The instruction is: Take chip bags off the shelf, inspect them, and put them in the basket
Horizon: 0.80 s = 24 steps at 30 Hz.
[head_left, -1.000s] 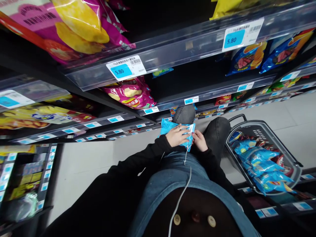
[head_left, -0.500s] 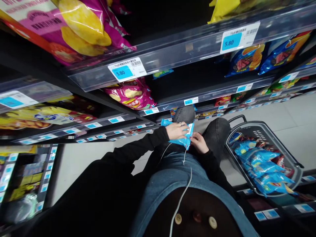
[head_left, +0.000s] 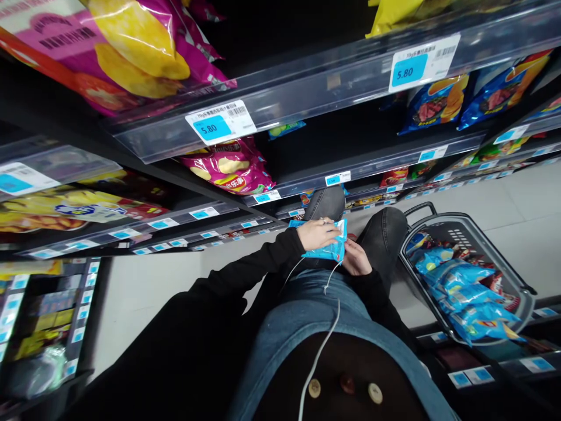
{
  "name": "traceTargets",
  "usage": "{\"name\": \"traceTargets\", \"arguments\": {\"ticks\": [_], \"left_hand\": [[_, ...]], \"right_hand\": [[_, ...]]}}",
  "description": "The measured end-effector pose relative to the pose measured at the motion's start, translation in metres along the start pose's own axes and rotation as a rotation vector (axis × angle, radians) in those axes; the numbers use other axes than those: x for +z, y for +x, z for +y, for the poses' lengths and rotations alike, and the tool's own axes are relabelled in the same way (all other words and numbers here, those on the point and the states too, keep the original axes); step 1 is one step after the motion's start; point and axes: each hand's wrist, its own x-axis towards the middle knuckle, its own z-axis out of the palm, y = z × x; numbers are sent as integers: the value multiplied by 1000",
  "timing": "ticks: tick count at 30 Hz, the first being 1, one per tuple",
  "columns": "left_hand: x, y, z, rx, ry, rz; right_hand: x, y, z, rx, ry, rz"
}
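Over my lap I hold a light-blue bag of chips [head_left: 324, 251]. My left hand [head_left: 319, 235], with a ring on one finger, lies across the top of the bag, its fingers closed over it. At the bag's right end, my right hand [head_left: 357, 258] grips the edge; some of its fingertips are hidden behind the bag. To the right, a grey shopping basket [head_left: 409, 234] on the floor holds several similar blue bags [head_left: 467, 278] and some red packs [head_left: 511, 301].
Shelves with price tags [head_left: 221, 123] rise close in front. Magenta chip bags [head_left: 230, 166] sit on the left part, and blue chip bags [head_left: 433, 105] on the right. Below my knees [head_left: 383, 231] is the tiled floor [head_left: 144, 292]. A white cord [head_left: 322, 351] hangs down my front.
The blue bag and both hands have shifted slightly right. The right end of the bag is turned flatter, and my right hand sits a little lower along its edge.
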Motion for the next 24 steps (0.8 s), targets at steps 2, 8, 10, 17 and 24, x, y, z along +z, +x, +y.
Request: {"name": "traceTargets", "arguments": {"ticks": [2, 8, 10, 17, 24], "left_hand": [[-2, 2, 1, 38, 38, -26], [-13, 11, 5, 113, 156, -97], [-15, 15, 6, 119, 172, -119], [-13, 30, 3, 186, 203, -65], [-19, 42, -4, 360, 187, -46]], "right_hand": [[0, -1, -1, -12, -39, 8], [0, -2, -4, -107, -250, 81], [-1, -2, -6, -134, -351, 93], [0, -2, -18, -232, -690, 39], [-5, 4, -8, -252, -495, 75]]}}
